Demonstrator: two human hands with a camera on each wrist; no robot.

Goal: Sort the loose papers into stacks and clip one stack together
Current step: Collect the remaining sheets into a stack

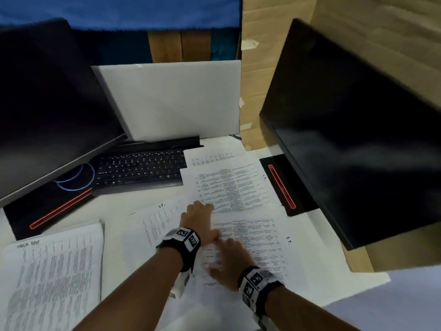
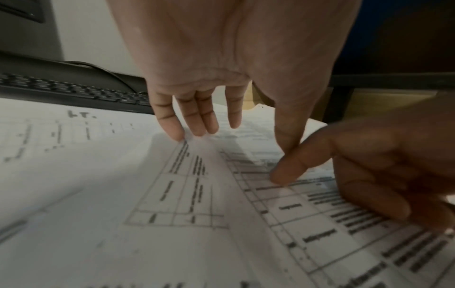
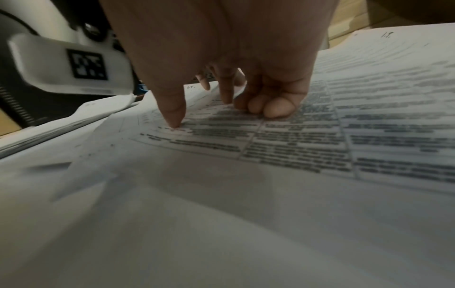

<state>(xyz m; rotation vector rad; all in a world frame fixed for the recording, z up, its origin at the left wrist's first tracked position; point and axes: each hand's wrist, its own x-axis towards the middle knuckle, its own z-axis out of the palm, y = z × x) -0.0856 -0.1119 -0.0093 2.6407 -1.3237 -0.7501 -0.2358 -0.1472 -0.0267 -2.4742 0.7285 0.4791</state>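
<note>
Several loose printed sheets lie overlapping on the white desk: one (image 1: pixel 233 185) far centre, one (image 1: pixel 260 237) nearer on the right, one (image 1: pixel 155 223) to the left. A separate thick paper stack (image 1: pixel 52 273) sits at the near left. My left hand (image 1: pixel 199 215) rests with straight fingers (image 2: pixel 197 124) touching the sheets. Its thumb meets the index finger of my right hand (image 1: pixel 228 258). In the right wrist view my right hand (image 3: pixel 211 115) presses thumb and fingertips (image 3: pixel 270 109) down on a table-printed sheet (image 3: pixel 320 136); its outer fingers are bent. No clip is visible.
A black keyboard (image 1: pixel 140 168) lies behind the papers. Dark monitors stand at the left (image 1: pixel 47 103) and right (image 1: pixel 358 139), their bases flanking the sheets. A white board (image 1: pixel 171 99) and cardboard wall (image 1: pixel 260 68) close the back. Blue loops (image 1: pixel 76 177) lie on the left base.
</note>
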